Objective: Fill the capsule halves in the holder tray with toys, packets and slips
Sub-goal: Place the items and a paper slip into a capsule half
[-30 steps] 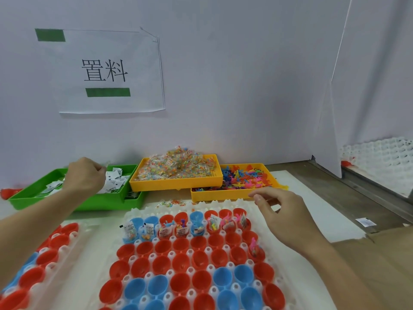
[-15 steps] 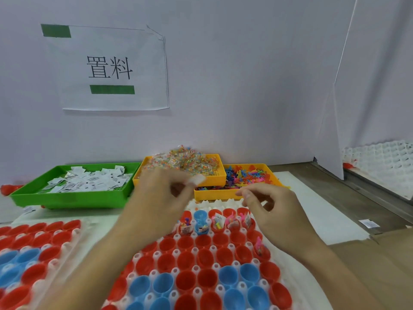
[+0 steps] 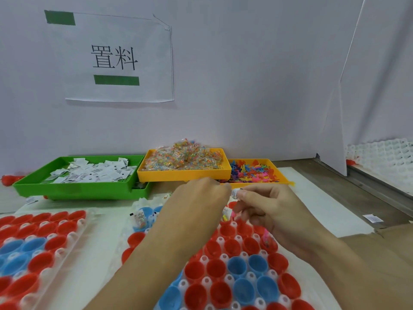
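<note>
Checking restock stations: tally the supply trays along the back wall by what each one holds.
Paper slips tray: 1
Packets tray: 1
Loose toys tray: 1
Total: 3

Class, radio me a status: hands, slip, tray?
Left hand and right hand meet, pinching a slip. Holder tray below, front capsule halves empty. Nothing blocking.

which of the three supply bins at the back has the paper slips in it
The green bin, leftmost. The middle yellow bin holds clear packets; the right yellow bin holds loose coloured toys.
</note>
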